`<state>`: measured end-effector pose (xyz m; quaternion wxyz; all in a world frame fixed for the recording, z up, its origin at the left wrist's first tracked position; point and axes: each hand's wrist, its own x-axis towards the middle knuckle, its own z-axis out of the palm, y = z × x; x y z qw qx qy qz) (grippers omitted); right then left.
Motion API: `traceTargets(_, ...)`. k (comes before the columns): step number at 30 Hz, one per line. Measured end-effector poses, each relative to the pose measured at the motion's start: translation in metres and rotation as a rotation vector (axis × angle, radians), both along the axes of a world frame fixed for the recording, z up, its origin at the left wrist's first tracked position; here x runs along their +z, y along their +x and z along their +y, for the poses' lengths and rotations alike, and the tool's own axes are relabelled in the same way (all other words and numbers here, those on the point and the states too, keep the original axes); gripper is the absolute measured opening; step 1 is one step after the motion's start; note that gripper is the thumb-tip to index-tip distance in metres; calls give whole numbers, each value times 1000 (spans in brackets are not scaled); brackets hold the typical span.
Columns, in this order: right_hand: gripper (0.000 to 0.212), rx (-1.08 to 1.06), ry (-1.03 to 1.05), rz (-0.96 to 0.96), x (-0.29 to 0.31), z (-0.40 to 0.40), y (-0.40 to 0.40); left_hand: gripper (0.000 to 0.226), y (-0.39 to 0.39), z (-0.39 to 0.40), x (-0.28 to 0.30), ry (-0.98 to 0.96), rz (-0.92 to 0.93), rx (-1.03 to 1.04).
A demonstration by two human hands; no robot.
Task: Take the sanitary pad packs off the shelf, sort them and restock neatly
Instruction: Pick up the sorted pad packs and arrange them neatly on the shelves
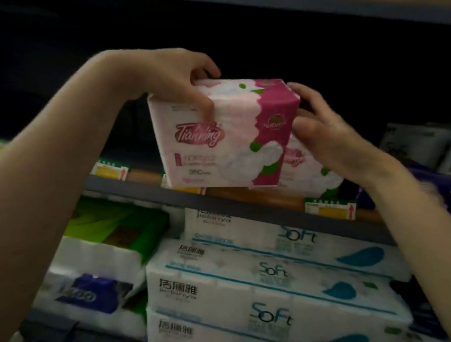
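Note:
A pink and white sanitary pad pack (pixel 221 134) with magenta edging hovers tilted just above the front of the shelf (pixel 243 200). My left hand (pixel 172 76) grips its top left corner, thumb across the front face. My right hand (pixel 328 134) presses flat against its right side. Behind it, a second pink pad pack (pixel 310 172) of the same kind stands on the shelf, partly hidden by my right hand and the held pack. The back of the shelf is dark.
Price tags (pixel 329 206) hang along the shelf edge. White packs (pixel 416 147) and a purple pack (pixel 427 192) sit at the right. Below, stacked white "Soft" tissue packs (pixel 264 298), a green pack (pixel 117 225) and a blue-labelled pack (pixel 90 294) fill the lower shelf.

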<state>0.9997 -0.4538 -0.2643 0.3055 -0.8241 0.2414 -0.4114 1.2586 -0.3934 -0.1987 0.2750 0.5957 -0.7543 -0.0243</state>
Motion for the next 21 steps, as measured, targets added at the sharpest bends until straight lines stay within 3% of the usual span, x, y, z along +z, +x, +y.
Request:
traceTargets(3, 112, -40, -76, 83, -1, 7, 26, 70, 3, 3, 4, 5, 32, -40)
traceTargets(5, 117, -85, -128, 11, 4, 8, 38, 68, 7, 4, 7, -2, 37, -64)
traceTargets(8, 106, -79, -184, -179, 15, 11, 39, 66, 8, 4, 12, -96, 36, -115)
traceTargets(11, 99, -131, -251, -316, 38, 15, 25, 65, 1, -3, 22, -451, 23, -107)
traceTargets(13, 102, -210, -321, -339, 51, 12, 6, 58, -7, -10, 21, -725, 118, -62)
traceTargets(15, 104, -321, -404, -287, 56, 6, -13, 48, -18, -22, 6, -849, 261, -61)
traceTargets(17, 101, -423, -449, -241, 51, -5, -27, 45, -33, -41, -17, -800, 333, -132)
traceTargets(21, 97, -520, -375, -406, 27, -43, -40, 55, -59, -80, -53, -510, 336, -210)
